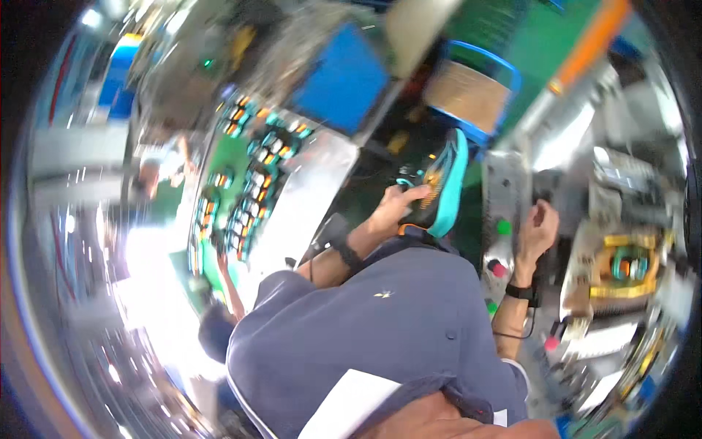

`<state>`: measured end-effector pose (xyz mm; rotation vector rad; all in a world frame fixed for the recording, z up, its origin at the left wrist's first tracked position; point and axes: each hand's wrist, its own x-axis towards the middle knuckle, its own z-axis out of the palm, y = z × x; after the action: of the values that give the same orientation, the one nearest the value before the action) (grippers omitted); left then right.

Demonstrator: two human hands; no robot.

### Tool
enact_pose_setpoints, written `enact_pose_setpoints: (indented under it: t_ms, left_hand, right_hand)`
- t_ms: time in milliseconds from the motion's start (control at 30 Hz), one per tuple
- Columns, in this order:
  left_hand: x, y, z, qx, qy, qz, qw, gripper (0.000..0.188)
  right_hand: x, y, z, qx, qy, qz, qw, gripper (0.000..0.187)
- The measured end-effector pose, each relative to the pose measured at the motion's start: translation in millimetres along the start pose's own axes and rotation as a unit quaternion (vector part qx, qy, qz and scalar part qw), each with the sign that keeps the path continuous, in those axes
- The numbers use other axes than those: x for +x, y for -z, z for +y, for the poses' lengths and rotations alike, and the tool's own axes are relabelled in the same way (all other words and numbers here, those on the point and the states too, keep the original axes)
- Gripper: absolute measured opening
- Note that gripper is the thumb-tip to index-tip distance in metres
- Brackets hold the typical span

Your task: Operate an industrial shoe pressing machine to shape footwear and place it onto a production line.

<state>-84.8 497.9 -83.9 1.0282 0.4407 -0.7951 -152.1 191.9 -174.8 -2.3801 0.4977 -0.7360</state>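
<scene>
My left hand (393,211) grips a dark sports shoe (433,192) with a thick turquoise sole and orange details, thumb on its upper. The shoe stands on edge in front of my body, its sole turned to the right. A small dark piece with white marks shows beside it, too blurred to name. My right hand (539,230) hangs in the air to the right, apart from the shoe, near the grey machine edge. Its fingers are loosely curled and apart, with nothing visible in them.
Many similar shoes (252,197) stand in rows on a bench (325,175) at the left, where another person's arm (231,287) reaches in. A blue-framed chair (468,95) stands ahead. Right are a machine with a yellow frame (621,293) and small bottles (503,228).
</scene>
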Motion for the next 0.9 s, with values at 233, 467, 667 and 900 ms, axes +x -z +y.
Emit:
enact_pose_setpoints:
  t_ms: [233,467,667,900]
  left_hand:
    - [-40,132,-45,0.000,-0.032,0.287,0.957,0.074]
    - [-56,277,-63,-0.193,-0.215,0.464,0.837,0.032]
    - [-57,410,-61,-0.027,-0.159,0.621,0.767,0.046]
    - [-65,474,-83,0.180,-0.098,0.712,0.672,0.078]
  right_hand:
    - [-44,-87,52,-0.114,0.099,-0.156,0.976,0.022]
    - [-12,-97,27,-0.078,-0.004,-0.144,0.986,0.027]
    - [82,-137,-125,0.044,0.091,-0.110,0.989,0.022]
    - [171,-167,-417,0.243,0.278,-0.039,0.929,0.014]
